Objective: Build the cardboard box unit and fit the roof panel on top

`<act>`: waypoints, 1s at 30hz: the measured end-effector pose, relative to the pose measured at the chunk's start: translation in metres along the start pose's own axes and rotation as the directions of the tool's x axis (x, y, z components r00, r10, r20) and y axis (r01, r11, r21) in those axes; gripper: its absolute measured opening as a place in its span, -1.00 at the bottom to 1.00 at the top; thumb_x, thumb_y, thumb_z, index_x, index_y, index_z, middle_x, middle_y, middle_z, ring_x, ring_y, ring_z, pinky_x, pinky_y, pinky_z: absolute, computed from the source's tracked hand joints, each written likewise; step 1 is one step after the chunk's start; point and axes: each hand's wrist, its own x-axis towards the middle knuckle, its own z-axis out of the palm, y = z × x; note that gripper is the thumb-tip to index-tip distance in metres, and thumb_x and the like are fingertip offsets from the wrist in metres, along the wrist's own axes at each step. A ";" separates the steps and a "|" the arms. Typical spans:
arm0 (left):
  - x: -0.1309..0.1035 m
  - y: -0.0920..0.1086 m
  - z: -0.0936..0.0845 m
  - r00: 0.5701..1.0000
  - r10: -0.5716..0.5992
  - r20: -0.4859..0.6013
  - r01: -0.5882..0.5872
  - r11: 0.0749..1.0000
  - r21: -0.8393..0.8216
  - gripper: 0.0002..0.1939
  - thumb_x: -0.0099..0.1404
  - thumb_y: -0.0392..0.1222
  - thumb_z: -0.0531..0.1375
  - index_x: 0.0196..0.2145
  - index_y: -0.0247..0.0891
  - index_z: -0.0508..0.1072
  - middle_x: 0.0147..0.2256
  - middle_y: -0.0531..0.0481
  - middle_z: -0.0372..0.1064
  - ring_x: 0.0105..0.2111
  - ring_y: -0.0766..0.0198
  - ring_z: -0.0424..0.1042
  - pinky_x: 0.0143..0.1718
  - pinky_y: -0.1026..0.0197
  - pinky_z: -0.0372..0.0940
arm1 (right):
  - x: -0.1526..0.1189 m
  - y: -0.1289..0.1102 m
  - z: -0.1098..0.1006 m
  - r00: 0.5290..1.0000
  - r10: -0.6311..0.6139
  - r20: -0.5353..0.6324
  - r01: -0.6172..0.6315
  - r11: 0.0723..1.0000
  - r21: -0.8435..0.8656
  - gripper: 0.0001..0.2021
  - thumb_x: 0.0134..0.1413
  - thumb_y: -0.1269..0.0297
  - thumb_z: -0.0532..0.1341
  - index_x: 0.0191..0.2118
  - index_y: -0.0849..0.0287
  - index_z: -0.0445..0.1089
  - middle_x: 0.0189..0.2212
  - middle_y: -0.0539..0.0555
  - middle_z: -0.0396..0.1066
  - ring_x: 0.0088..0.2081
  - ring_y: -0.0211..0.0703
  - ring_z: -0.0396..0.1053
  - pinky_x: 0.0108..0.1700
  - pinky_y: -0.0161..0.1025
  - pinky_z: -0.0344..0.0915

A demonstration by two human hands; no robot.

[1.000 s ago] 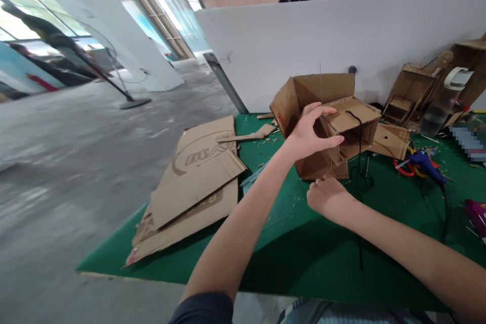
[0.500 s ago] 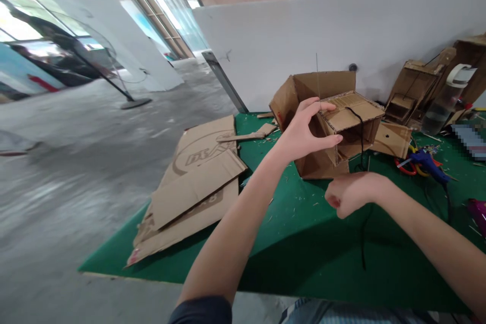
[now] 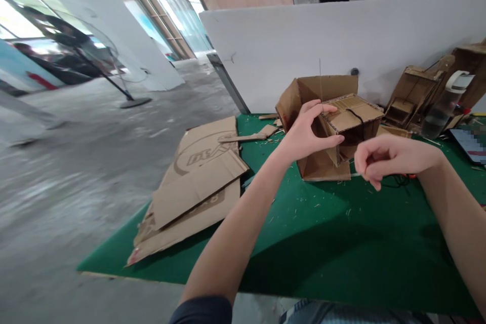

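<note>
A small cardboard box (image 3: 351,114) with an open front sits inside a larger, open cardboard housing (image 3: 326,171) on the green tabletop. My left hand (image 3: 309,129) is closed on the small box's left side, fingers along its top edge and thumb at its front. A thin upright wire (image 3: 320,78) rises beside those fingers. Over the box top runs a black cord (image 3: 355,114), which drops behind my right hand (image 3: 391,157). That hand is curled in front of the box, apparently around the cord, whose loose end shows beyond it. A thin pale tip pokes out left of its fingers.
Flat cardboard sheets (image 3: 197,182) and a cut cardboard strip (image 3: 246,136) lie at left. On the right stand a water bottle (image 3: 444,104), a phone (image 3: 469,144) and another cardboard build (image 3: 412,91). Behind rises a white partition (image 3: 273,50). Small scraps litter the green table (image 3: 322,243).
My right hand has moved up and to the right, and the cord's loose end has gone with it. My left hand keeps its hold on the box. The view has shifted slightly.
</note>
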 end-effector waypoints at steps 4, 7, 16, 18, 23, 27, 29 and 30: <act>-0.001 0.002 0.000 1.000 -0.017 0.026 0.017 1.000 -0.007 -0.37 0.09 0.03 0.39 0.10 -0.14 0.39 0.30 -0.19 0.11 0.41 -0.06 -0.02 0.38 -0.12 0.02 | -0.001 0.005 -0.005 0.749 -0.361 -0.556 0.474 0.878 0.068 -0.80 0.11 0.14 0.36 -0.15 -0.01 0.46 -0.36 -0.05 0.39 -0.41 -0.29 0.38 -0.30 -0.24 0.45; -0.002 0.003 -0.001 0.998 -0.015 0.065 0.015 1.000 -0.008 -0.35 0.10 0.02 0.38 0.13 -0.14 0.38 0.32 -0.21 0.05 0.42 -0.07 -0.06 0.38 -0.11 0.04 | -0.007 -0.004 -0.011 0.526 -0.359 -0.771 0.578 0.816 0.014 -0.84 0.08 0.09 0.38 -0.19 -0.20 0.49 -0.25 -0.06 0.42 -0.20 -0.20 0.43 -0.09 -0.16 0.47; -0.005 0.006 -0.008 0.984 0.053 0.170 -0.055 0.998 0.008 -0.28 0.10 0.05 0.40 0.20 -0.04 0.36 0.38 -0.14 -0.08 0.42 -0.19 -0.08 0.38 -0.22 0.04 | -0.026 -0.018 -0.031 0.040 -0.430 -0.902 0.581 0.744 -0.329 -0.89 0.16 0.32 0.32 -0.31 -0.12 0.50 -0.35 -0.12 0.38 -0.21 -0.24 0.44 -0.06 -0.09 0.49; -0.005 0.006 -0.010 0.977 0.076 0.198 -0.080 0.997 0.009 -0.28 0.11 0.08 0.40 0.21 -0.01 0.36 0.39 -0.12 -0.10 0.41 -0.23 -0.07 0.38 -0.24 0.05 | -0.023 -0.010 -0.036 0.022 -0.425 -0.905 0.523 0.777 -0.352 -0.90 0.12 0.32 0.33 -0.30 -0.09 0.46 -0.36 -0.09 0.37 -0.23 -0.20 0.44 -0.09 -0.05 0.49; -0.006 0.007 -0.012 0.972 0.080 0.221 -0.087 0.996 0.024 -0.26 0.09 0.14 0.41 0.20 0.02 0.36 0.40 -0.13 -0.12 0.41 -0.25 -0.08 0.37 -0.30 0.06 | -0.013 0.006 -0.040 0.118 -0.390 -0.913 0.218 0.907 -0.359 -0.83 0.20 0.05 0.25 -0.11 -0.14 0.38 -0.16 0.08 0.45 0.00 0.04 0.41 -0.08 0.05 0.48; -0.005 0.007 -0.012 0.974 0.086 0.211 -0.096 0.995 0.040 -0.27 0.07 0.12 0.42 0.18 0.00 0.38 0.38 -0.13 -0.09 0.41 -0.26 -0.08 0.38 -0.31 0.03 | -0.009 0.015 -0.041 0.158 -0.431 -0.888 0.104 0.902 -0.419 -0.65 0.24 -0.13 0.16 0.07 -0.18 0.32 -0.12 0.10 0.44 0.07 0.13 0.40 -0.11 0.13 0.49; -0.005 0.008 -0.012 0.973 0.078 0.218 -0.090 0.995 0.044 -0.28 0.08 0.11 0.42 0.18 0.00 0.38 0.38 -0.13 -0.10 0.41 -0.25 -0.08 0.38 -0.31 0.02 | -0.007 0.019 -0.043 0.170 -0.448 -0.878 0.092 0.894 -0.438 -0.64 0.24 -0.15 0.15 0.06 -0.17 0.33 -0.13 0.09 0.44 0.05 0.10 0.41 -0.13 0.11 0.50; -0.006 0.008 -0.013 0.972 0.074 0.222 -0.086 0.995 0.046 -0.28 0.09 0.11 0.42 0.18 0.00 0.38 0.39 -0.13 -0.11 0.41 -0.24 -0.08 0.38 -0.31 0.01 | -0.006 0.021 -0.043 0.173 -0.454 -0.874 0.097 0.891 -0.443 -0.64 0.23 -0.15 0.16 0.05 -0.16 0.34 -0.13 0.09 0.44 0.04 0.09 0.42 -0.13 0.10 0.50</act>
